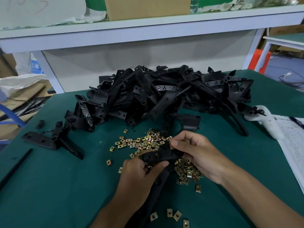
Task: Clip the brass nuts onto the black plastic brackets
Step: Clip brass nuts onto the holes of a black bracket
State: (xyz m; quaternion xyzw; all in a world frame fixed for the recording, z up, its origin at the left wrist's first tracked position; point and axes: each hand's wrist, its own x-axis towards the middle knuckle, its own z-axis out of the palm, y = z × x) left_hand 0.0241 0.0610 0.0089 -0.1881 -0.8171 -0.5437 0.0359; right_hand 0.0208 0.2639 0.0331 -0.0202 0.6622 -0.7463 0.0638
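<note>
My left hand (139,175) grips a black plastic bracket (158,155) by its near end, thumb over the top. My right hand (195,152) pinches a brass nut (171,145) at the bracket's far right end; the nut is mostly hidden by my thumb and fingers. Several loose brass nuts (146,142) lie scattered on the green mat (65,186) beyond my hands, more brass nuts (187,171) lie under my right hand, and a few nuts (174,214) lie near my forearms. A big heap of black brackets (164,96) fills the middle of the table.
Separate brackets (54,140) lie at the left, with a thin black strip (16,167) near the table's left edge. A white object (266,122) and a printed sheet (292,145) sit at the right. A shelf with a cardboard box (148,7) stands behind.
</note>
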